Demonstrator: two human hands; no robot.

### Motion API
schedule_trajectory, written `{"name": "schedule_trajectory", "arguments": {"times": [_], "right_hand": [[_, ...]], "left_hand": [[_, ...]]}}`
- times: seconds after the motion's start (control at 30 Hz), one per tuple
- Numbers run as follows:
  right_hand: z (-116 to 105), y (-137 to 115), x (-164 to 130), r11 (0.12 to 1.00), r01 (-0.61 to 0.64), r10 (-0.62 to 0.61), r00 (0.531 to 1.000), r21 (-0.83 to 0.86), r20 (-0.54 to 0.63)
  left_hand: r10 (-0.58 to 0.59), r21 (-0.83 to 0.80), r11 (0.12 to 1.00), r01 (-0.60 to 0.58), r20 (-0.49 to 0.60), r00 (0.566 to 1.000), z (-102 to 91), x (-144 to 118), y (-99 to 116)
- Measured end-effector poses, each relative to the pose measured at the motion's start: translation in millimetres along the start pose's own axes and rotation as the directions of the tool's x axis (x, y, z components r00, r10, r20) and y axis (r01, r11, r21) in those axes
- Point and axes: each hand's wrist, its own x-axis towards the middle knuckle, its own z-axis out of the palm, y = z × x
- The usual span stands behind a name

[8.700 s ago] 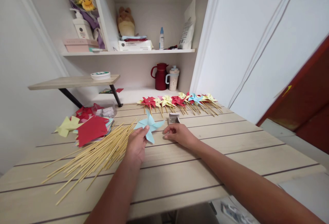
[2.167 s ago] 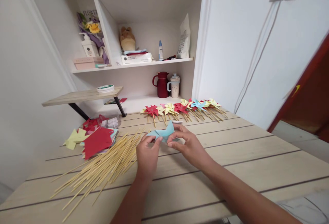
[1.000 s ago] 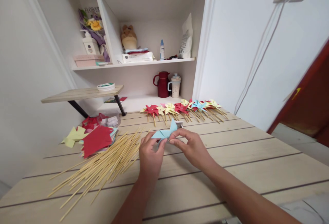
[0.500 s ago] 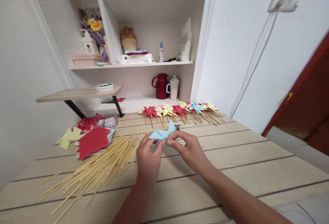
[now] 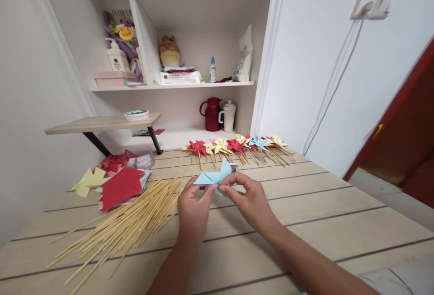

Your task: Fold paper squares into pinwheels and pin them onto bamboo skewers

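A light blue paper pinwheel (image 5: 214, 176) is held just above the wooden table (image 5: 305, 204), near its middle. My left hand (image 5: 192, 209) pinches it from below and the left. My right hand (image 5: 251, 200) pinches its centre from the right with thumb and fingertips. A small grey box (image 5: 233, 166) peeks out right behind the pinwheel. A loose pile of bamboo sticks (image 5: 125, 222) lies to the left of my left hand.
A stack of red, yellow and blue folded paper (image 5: 115, 182) lies at the left. A row of finished pinwheels on sticks (image 5: 237, 146) lines the table's far edge. Behind it stand a red jug (image 5: 213, 113) and a cup (image 5: 229, 115) in a shelf unit.
Over the frames the blue pinwheel was lifted off the table and both hands closed on it. In the last second it barely moved; the view shifted a little.
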Motion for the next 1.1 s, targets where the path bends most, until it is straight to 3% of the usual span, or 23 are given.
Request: {"name": "schedule_trajectory", "arguments": {"times": [0.17, 0.47, 0.77, 1.1], "right_hand": [[2.4, 1.2, -0.6, 0.993, -0.004, 0.011, 0.999, 0.119, -0.053], [1.7, 3.4, 4.0, 0.949, -0.179, 0.179, 0.984, 0.260, 0.022], [1.3, 6.8, 8.3, 0.931, -0.183, 0.146, 0.980, 0.316, 0.136], [2.6, 8.0, 6.9, 0.913, -0.153, 0.117, 0.986, 0.379, 0.117]], "left_hand": [[0.019, -0.024, 1.000, -0.020, -0.022, 1.000, 0.9, -2.6, 0.4], [0.095, -0.025, 0.995, -0.095, -0.022, 0.995, 0.9, -2.3, 1.5], [0.122, -0.019, 0.992, -0.121, 0.005, 0.993, 0.0, -2.5, 2.2], [0.259, 0.015, 0.966, -0.259, 0.020, 0.966, -1.8, -1.5, 1.2]]}}
